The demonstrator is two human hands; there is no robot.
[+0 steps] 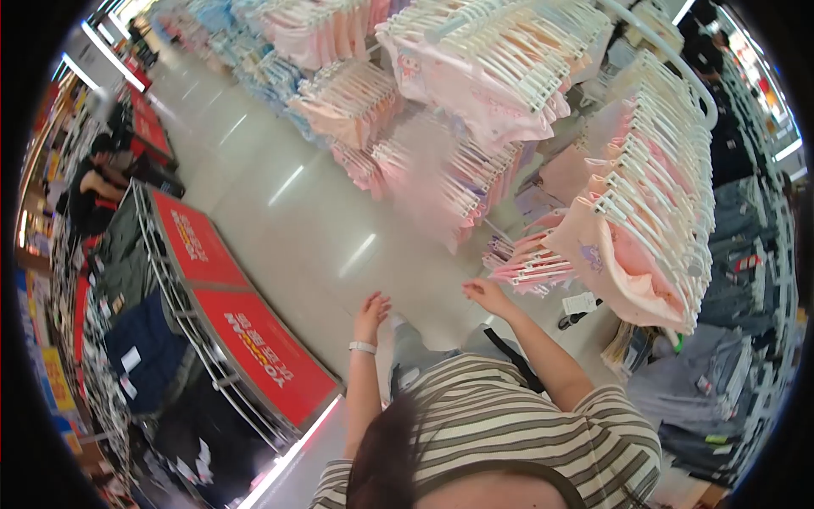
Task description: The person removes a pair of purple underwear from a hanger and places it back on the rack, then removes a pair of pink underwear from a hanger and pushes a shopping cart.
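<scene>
On the right of the aisle, just beyond the right hand, a low bunch of pink garments on white hangers is seen, hung beneath a long curved rack of pink tops that runs from near to far. The right hand is held open, fingers loosely spread, close to the low bunch but not touching it; nothing is gripped. The left hand, with a white wristband on the wrist, is raised over the bare floor, its fingers relaxed and empty as well.

The garments are judged to be light, soft and limp: thin knit cloth that would sag and slide if taken by the fabric alone. The white plastic hangers are the stiff part, probably smooth and a little slippery, and packed tightly side by side. Hold would best be taken at a hanger's neck or shoulder bar, so that one piece can be lifted free without dragging its neighbours. Breakage is thought unlikely, though a thin hanger hook could snap if twisted.

On the left, a bin with red sign panels holds dark folded clothes. Farther off, more pink racks are ranged along the aisle.
</scene>
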